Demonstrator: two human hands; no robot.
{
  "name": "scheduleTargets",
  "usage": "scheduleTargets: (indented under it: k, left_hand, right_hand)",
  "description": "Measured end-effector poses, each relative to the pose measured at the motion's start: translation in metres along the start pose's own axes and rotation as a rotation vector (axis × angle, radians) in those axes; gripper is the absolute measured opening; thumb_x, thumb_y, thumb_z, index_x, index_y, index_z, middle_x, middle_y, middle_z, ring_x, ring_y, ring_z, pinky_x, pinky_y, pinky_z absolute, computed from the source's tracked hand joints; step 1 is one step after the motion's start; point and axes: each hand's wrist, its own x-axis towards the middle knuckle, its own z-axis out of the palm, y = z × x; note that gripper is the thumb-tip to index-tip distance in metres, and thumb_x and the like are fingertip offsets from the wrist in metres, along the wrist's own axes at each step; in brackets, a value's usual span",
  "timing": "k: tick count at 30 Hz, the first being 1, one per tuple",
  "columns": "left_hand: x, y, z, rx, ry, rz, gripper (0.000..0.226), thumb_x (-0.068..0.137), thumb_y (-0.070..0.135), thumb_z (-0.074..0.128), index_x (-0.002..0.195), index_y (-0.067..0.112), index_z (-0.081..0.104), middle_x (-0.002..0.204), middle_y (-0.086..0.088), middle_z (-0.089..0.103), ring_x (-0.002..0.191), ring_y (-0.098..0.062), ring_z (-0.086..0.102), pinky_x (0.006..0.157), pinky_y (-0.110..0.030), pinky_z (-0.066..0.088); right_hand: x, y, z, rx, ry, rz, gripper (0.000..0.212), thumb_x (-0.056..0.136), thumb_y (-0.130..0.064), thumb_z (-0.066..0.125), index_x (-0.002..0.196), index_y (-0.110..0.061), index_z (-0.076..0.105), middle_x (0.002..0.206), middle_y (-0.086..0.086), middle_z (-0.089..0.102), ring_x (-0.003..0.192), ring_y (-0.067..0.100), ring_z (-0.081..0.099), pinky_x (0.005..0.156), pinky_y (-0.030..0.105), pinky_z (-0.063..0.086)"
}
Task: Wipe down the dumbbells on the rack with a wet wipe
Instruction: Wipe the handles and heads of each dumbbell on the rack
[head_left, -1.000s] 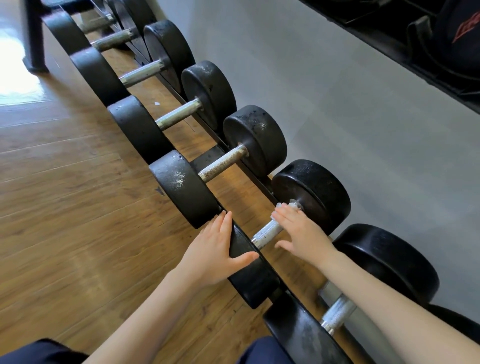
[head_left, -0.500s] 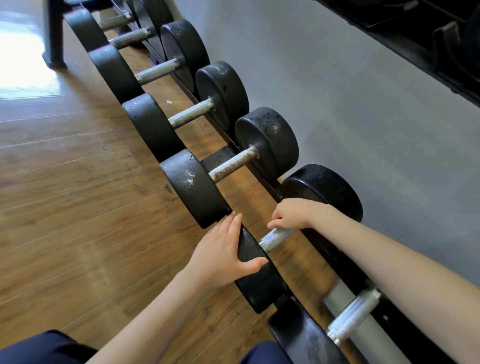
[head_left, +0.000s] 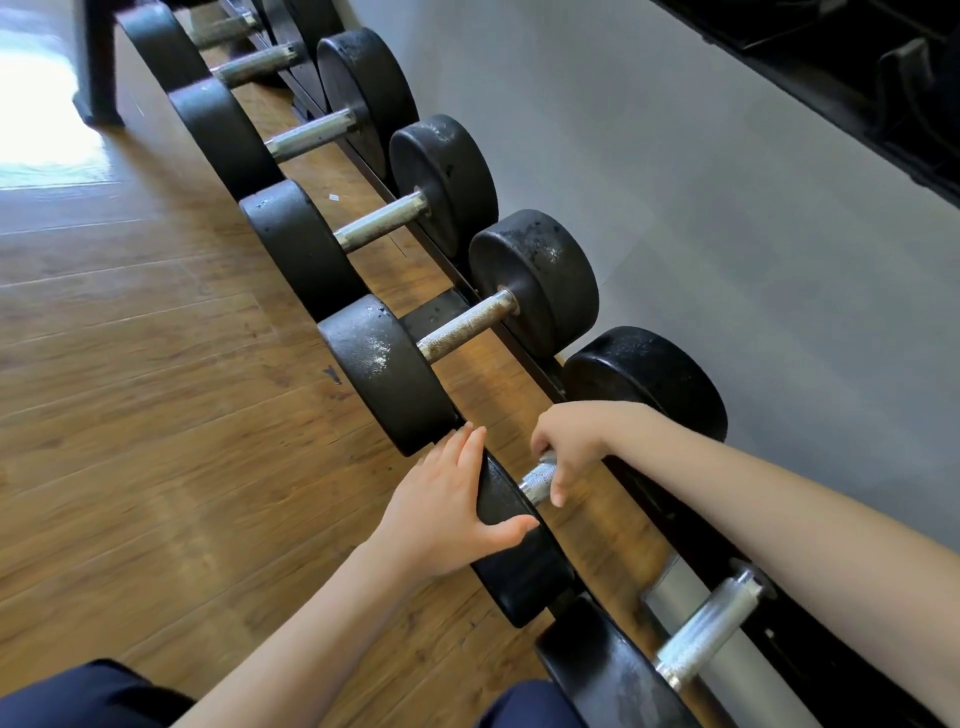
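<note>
Down at the near end of the low rack, the fingers of the right hand (head_left: 569, 441) curl over the knurled steel handle (head_left: 537, 480) of one dumbbell, the thumb hanging down the near side of the bar, so the hand wraps it from above. Whether a wet wipe sits under those fingers I cannot tell; none shows from where I stand. The left hand (head_left: 447, 506) lies almost flat, fingers straight and together against the outer face of that same dumbbell's near head (head_left: 519, 566), while the thumb hooks over the black rim toward the handle. Its far head (head_left: 644, 376) sits by the grey wall (head_left: 701, 182), partly behind the right forearm.

Both bare forearms reach in from the bottom of the view, with dark blue clothing (head_left: 88, 693) at the lower edge.

Beyond the hands, the rack (head_left: 441, 312) runs away to the upper left, a dark rail low over the wood floor (head_left: 130, 389). Next along is a dumbbell with whitish scuffs on both heads (head_left: 384, 371) and a rusty-looking handle, then more of the same black round-headed kind further up. Nearer than the held one, another dumbbell (head_left: 711, 631) shows a bright knurled handle. A dark post (head_left: 98, 67) stands on the floor at the upper left beside a patch of glare.
</note>
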Motion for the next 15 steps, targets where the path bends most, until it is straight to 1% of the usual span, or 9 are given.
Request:
scheduleTargets:
  k: [2, 4, 5, 8, 10, 12, 15]
  left_hand:
    - [0.0, 0.0, 0.0, -0.004, 0.003, 0.001, 0.105, 0.081, 0.073, 0.051, 0.156, 0.02, 0.0, 0.163, 0.001, 0.001, 0.149, -0.016, 0.004, 0.119, -0.03, 0.012]
    - [0.001, -0.001, 0.001, -0.004, 0.013, 0.0, 0.105, 0.081, 0.073, 0.052, 0.156, 0.02, 0.001, 0.163, 0.002, 0.002, 0.149, -0.016, 0.004, 0.119, -0.03, 0.013]
    - [0.001, 0.0, 0.001, -0.005, 0.015, 0.001, 0.105, 0.08, 0.073, 0.052, 0.156, 0.02, 0.001, 0.163, 0.002, 0.002, 0.149, -0.016, 0.005, 0.119, -0.03, 0.013]
    - [0.0, -0.001, 0.001, -0.016, 0.021, 0.002, 0.105, 0.081, 0.072, 0.053, 0.156, 0.02, 0.002, 0.163, 0.002, 0.003, 0.149, -0.016, 0.006, 0.119, -0.029, 0.013]
    - [0.0, -0.001, 0.001, -0.016, 0.02, 0.004, 0.105, 0.08, 0.073, 0.052, 0.156, 0.02, 0.001, 0.163, 0.002, 0.002, 0.149, -0.015, 0.005, 0.118, -0.029, 0.012]
    - [0.001, -0.001, 0.002, -0.014, 0.02, 0.004, 0.105, 0.08, 0.073, 0.052, 0.156, 0.02, 0.001, 0.163, 0.002, 0.002, 0.149, -0.016, 0.005, 0.119, -0.029, 0.012]
    - [0.001, -0.002, 0.002, -0.012, 0.018, 0.004, 0.105, 0.08, 0.074, 0.051, 0.156, 0.02, 0.001, 0.163, 0.002, 0.002, 0.149, -0.016, 0.005, 0.118, -0.029, 0.013]
  right_hand:
    - [0.001, -0.003, -0.001, 0.031, -0.031, -0.019, 0.069, 0.076, -0.039, 0.076, 0.134, -0.012, 0.05, 0.129, 0.002, 0.056, 0.119, 0.019, 0.052, 0.098, 0.031, 0.042]
    - [0.0, 0.0, -0.006, 0.017, -0.073, -0.014, 0.063, 0.076, -0.037, 0.076, 0.131, -0.015, 0.053, 0.123, 0.0, 0.058, 0.116, 0.018, 0.053, 0.095, 0.03, 0.044]
    - [0.001, 0.001, -0.009, -0.012, -0.097, 0.003, 0.063, 0.077, -0.035, 0.076, 0.132, -0.015, 0.053, 0.124, 0.0, 0.057, 0.116, 0.018, 0.053, 0.095, 0.031, 0.043]
    - [0.005, -0.002, -0.017, -0.248, -0.174, 0.096, 0.07, 0.08, -0.033, 0.073, 0.139, -0.009, 0.043, 0.131, 0.007, 0.052, 0.122, 0.023, 0.049, 0.1, 0.033, 0.039]
    - [0.01, -0.006, -0.018, -0.334, -0.211, 0.127, 0.076, 0.081, -0.035, 0.072, 0.141, -0.006, 0.037, 0.135, 0.01, 0.049, 0.124, 0.026, 0.047, 0.102, 0.035, 0.038]
    - [0.014, -0.009, -0.016, -0.285, -0.205, 0.103, 0.08, 0.079, -0.038, 0.074, 0.142, -0.006, 0.036, 0.136, 0.01, 0.049, 0.124, 0.028, 0.047, 0.103, 0.038, 0.04]
    - [0.014, -0.016, -0.013, -0.15, -0.178, 0.009, 0.076, 0.078, -0.037, 0.074, 0.14, -0.008, 0.041, 0.137, 0.007, 0.051, 0.124, 0.024, 0.049, 0.104, 0.038, 0.04]
